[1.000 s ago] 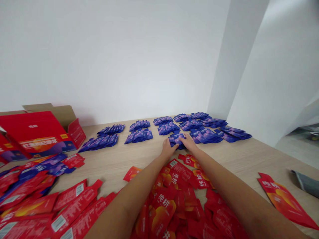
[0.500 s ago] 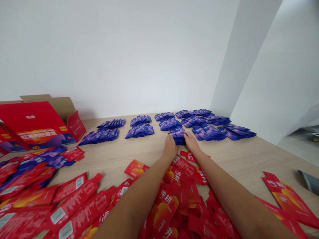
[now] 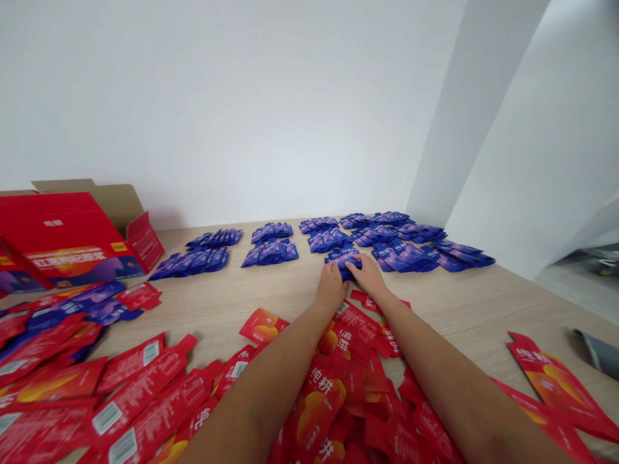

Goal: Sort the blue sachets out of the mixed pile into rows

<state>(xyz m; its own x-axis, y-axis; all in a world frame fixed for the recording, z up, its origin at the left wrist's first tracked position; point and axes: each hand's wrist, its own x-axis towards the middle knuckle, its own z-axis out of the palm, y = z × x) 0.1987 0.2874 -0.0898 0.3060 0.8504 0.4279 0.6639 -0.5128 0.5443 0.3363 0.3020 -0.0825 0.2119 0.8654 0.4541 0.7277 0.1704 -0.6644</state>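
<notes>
Both hands reach forward to a small stack of blue-purple sachets [image 3: 346,259] lying on the wooden table. My left hand [image 3: 331,287] is closed along the stack's left side. From the right, my right hand [image 3: 368,274] grips it, with the fingers bent over the top and front. Under my forearms spreads a heap of red sachets [image 3: 321,386] with orange fruit pictures and white lettering. Close behind the held stack is another fanned group of blue sachets [image 3: 329,240], and a further group of blue sachets [image 3: 405,255] lies just right of my right hand.
More blue sachet groups [image 3: 271,252] stand in rows toward the wall. An open red carton [image 3: 72,238] sits at the back left, behind mixed red and blue sachets [image 3: 111,303]. Red sachets [image 3: 556,377] lie at the right, near a dark grey object [image 3: 597,351].
My right hand's fingers have moved over the top of the blue stack, which they held at the side before. The view has shifted slightly; the other piles lie as before.
</notes>
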